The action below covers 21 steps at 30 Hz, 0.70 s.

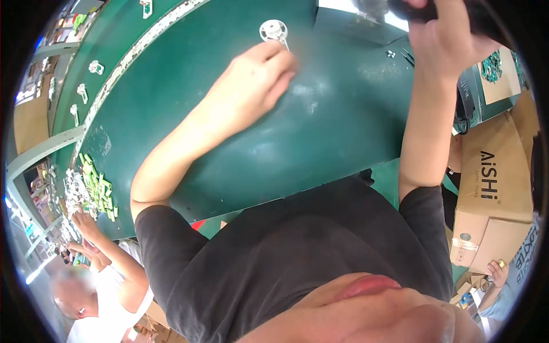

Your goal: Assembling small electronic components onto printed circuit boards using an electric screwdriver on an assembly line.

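Green tabletop [343, 131]; left hand [258, 80] curled at white disc [275, 27]; right hand [445, 46] part-seen; grips unclear.

The person wears a charcoal, nearly black T-shirt [297, 246] of soft cloth, creased with loose folds across the front. Its short left sleeve [171, 240] and right sleeve [424, 214] are the same plain dark shade, each ending near the elbow, leaving left forearm [191, 134] and right forearm [429, 117] bare, with slender wrists.

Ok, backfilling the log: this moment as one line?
left hand: beside white round part; right hand: at dark object; surface: green table
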### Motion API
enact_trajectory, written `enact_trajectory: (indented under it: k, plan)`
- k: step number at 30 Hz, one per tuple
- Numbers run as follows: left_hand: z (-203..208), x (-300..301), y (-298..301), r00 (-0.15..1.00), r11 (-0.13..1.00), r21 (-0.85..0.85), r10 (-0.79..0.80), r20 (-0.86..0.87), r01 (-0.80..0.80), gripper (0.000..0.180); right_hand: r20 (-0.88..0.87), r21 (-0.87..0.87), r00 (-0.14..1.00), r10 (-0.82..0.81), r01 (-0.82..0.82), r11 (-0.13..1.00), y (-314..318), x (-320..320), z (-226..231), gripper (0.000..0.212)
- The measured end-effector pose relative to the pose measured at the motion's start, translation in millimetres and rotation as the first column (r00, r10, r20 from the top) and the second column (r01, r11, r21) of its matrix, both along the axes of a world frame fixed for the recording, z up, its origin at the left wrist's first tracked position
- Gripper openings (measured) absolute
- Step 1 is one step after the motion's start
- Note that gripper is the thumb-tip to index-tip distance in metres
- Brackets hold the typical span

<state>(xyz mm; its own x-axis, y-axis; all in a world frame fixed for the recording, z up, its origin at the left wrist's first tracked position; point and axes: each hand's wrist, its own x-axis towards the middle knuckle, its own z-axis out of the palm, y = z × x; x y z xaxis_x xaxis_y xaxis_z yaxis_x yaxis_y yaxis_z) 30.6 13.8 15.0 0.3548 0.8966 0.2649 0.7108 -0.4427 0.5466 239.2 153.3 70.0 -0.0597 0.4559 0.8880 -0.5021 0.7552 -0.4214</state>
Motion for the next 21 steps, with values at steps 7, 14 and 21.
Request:
enact_trajectory:
  k: [7,14,21]
  plan:
    - [1.6,-12.9,-7.0,0.989,0.966,0.258,0.064,-0.131,-0.028,0.021,0.164,-0.288,0.982,-0.089,0.134,0.948,-10.7,-20.8,6.0,0.061]
    - [-7.9,-16.6,-8.5,0.990,0.976,0.217,0.010,-0.138,0.021,0.024,0.193,-0.209,0.950,0.245,-0.204,0.956,-17.5,-26.0,-19.4,0.074]
    - [-18.8,-11.9,-4.7,0.998,0.990,0.131,-0.051,0.024,0.048,0.028,0.138,-0.167,0.944,0.298,-0.275,0.947,-27.6,-47.4,-50.5,0.080]
